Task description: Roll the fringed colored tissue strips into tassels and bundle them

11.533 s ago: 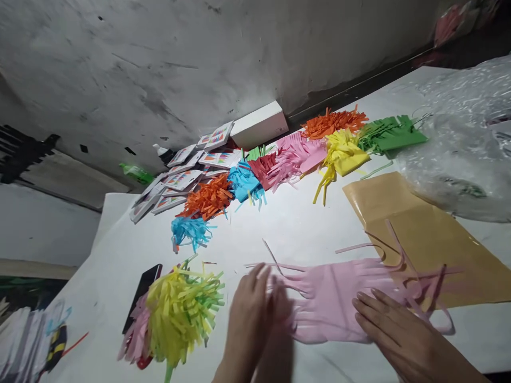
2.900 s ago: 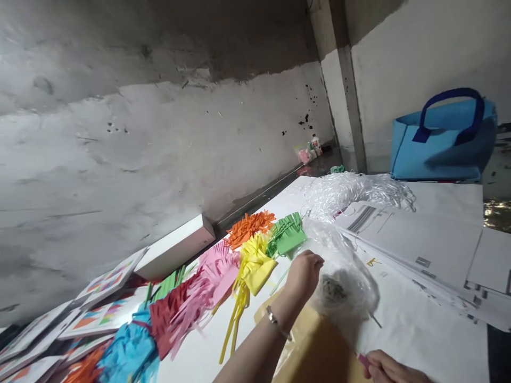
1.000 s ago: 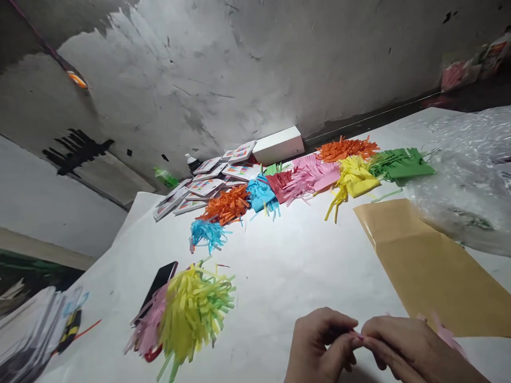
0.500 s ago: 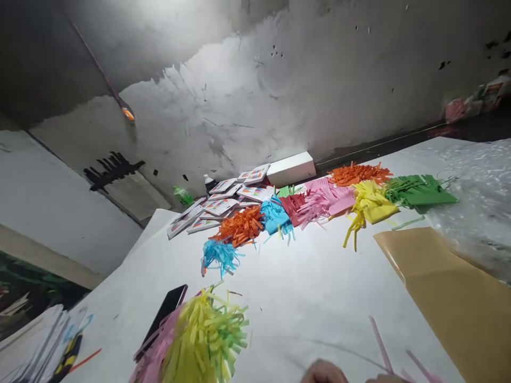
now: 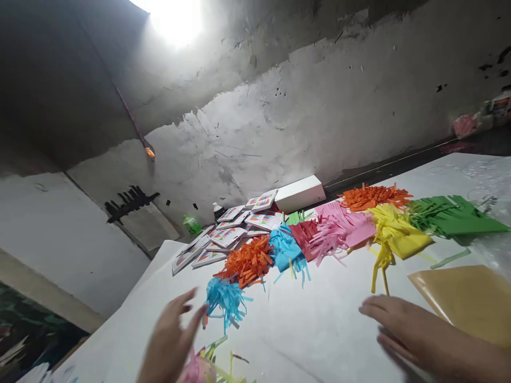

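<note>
My left hand (image 5: 170, 338) is raised over the near left of the white table, thumb and fingers apart, with nothing in it. Its fingertips come close to a blue fringed-paper tuft (image 5: 227, 300); whether they touch it I cannot tell. Below it, pink strips (image 5: 194, 369) and yellow-green strips (image 5: 231, 376) show at the bottom edge. My right hand (image 5: 415, 327) reaches in from the right, fingers stretched out and holding nothing. It is nearest the hanging strips of a yellow fringed-paper bundle (image 5: 403, 236) and a brown paper sheet (image 5: 467, 298).
Behind lie orange (image 5: 249, 260), blue (image 5: 285, 247), red (image 5: 305, 236), pink (image 5: 343, 229) and green (image 5: 463, 215) fringed bundles. Several printed white packs (image 5: 227, 238) lie heaped beside a white box (image 5: 300, 193). Clear plastic (image 5: 493, 252) covers the right side. A wall (image 5: 279, 122) stands behind.
Both hands have risen from the bottom edge into full view, now apart. The view has tilted up, so the table things sit lower. The black phone and most of the near yellow tuft no longer show.
</note>
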The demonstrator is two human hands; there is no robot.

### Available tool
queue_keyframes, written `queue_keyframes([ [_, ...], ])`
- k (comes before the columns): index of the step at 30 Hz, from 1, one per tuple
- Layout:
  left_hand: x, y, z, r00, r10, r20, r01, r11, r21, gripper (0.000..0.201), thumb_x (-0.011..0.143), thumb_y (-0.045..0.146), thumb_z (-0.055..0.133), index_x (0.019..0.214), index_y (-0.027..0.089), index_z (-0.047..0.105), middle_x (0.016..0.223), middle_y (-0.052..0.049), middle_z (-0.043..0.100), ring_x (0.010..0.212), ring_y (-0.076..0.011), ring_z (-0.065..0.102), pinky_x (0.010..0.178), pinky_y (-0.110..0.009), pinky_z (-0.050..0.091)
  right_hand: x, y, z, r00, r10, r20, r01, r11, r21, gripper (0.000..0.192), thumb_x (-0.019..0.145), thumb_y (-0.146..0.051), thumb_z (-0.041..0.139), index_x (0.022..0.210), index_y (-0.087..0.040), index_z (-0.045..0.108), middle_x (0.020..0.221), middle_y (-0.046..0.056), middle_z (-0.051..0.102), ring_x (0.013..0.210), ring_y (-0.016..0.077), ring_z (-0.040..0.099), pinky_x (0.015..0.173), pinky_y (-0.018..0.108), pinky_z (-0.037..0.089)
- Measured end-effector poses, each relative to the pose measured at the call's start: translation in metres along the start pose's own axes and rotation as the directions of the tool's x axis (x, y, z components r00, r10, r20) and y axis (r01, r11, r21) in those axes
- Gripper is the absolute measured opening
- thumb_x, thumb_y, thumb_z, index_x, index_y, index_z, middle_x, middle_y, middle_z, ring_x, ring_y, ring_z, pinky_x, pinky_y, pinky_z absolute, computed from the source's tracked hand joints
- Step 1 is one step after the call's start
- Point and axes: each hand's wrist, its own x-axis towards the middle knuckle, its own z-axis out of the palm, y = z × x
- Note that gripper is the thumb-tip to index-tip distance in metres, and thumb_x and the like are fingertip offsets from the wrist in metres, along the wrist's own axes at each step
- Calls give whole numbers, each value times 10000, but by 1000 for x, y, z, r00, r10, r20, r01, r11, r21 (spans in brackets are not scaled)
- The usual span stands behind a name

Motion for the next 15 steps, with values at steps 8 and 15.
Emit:
queue_keyframes([
  [8,30,153,227,755,424,500,-500,866,19,165,937,184,669,1097,167,708,1162,-80,726,1090,-246,685,954,-443,563,144,126,37,980,197,-26,-199,962,-189,329,991,-342,666,1271,-172,628,1329,101,622,1178,269,626,1006,522,522],
  [15,61,155,275,763,409,501,-461,887,-22,268,979,329,656,1194,169,658,1217,-85,682,1048,-237,681,908,-459,582,126,184,35,965,241,-101,-253,957,-144,265,993,-349,665,1173,-155,654,1149,73,678,971,204,683,856,408,589],
])
